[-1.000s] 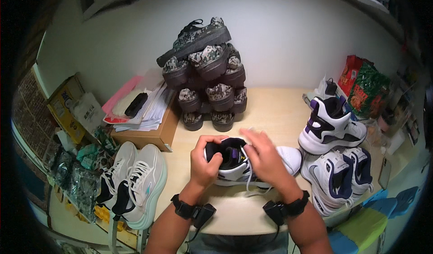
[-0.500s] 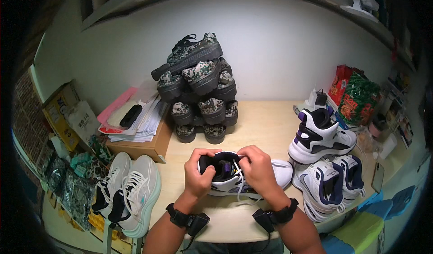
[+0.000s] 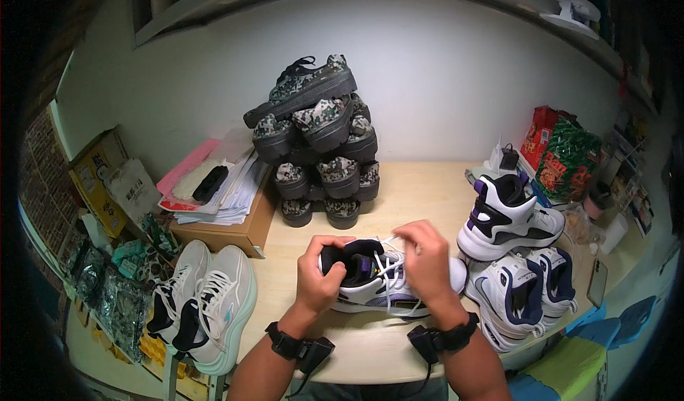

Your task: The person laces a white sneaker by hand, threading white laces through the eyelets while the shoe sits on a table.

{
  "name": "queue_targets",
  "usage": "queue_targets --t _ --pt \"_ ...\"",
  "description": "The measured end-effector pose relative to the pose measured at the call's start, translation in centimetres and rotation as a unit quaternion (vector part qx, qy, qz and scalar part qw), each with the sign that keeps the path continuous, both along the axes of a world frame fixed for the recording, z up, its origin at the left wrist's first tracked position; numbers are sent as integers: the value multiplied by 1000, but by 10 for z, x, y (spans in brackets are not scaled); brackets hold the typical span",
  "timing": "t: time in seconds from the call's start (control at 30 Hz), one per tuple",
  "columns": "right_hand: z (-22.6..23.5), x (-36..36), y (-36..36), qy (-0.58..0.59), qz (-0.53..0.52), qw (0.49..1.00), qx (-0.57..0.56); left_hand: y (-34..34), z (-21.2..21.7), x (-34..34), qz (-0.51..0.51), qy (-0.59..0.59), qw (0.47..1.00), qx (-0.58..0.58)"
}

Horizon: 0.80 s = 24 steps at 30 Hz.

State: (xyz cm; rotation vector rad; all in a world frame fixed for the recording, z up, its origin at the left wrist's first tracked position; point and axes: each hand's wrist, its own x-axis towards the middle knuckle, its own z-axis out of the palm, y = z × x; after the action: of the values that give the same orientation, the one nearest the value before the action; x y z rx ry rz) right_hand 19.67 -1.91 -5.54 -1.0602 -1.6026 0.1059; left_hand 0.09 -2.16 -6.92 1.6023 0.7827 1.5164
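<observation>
A white sneaker [image 3: 367, 301] with a black lining and purple details lies on the table in front of me, its toe to the right. My left hand [image 3: 318, 276] is closed on the heel collar, thumb inside the opening. Over the front of the sneaker is my right hand [image 3: 427, 262], its fingers bent together at a white shoelace [image 3: 392, 276]. The fingertips seem to pinch a strand of it, though the hand partly hides this. Loose lace lies across the tongue and down the near side.
The wooden table [image 3: 420, 194] holds stacked camouflage shoes [image 3: 320, 166] at the back. Grey running shoes [image 3: 226, 294] stand left, beside a cardboard box [image 3: 249, 237] with papers. To the right, a white high-top [image 3: 499, 223] rests on white-and-navy sneakers [image 3: 499, 294], near a phone [image 3: 597, 280].
My right hand has moved from the collar to the right and slightly up, over the laces. The lace strands now spread across the tongue. My left hand keeps its hold on the heel.
</observation>
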Motion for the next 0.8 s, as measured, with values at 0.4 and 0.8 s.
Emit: queue_targets --t 0.4,0.8 --pt "-2 4 -2 -118 58 990 -45 0 0 0 1 -2 1000 4" --pt "-6 4 1 -126 3 992 -16 2 -1 2 -4 -7 1000 4"
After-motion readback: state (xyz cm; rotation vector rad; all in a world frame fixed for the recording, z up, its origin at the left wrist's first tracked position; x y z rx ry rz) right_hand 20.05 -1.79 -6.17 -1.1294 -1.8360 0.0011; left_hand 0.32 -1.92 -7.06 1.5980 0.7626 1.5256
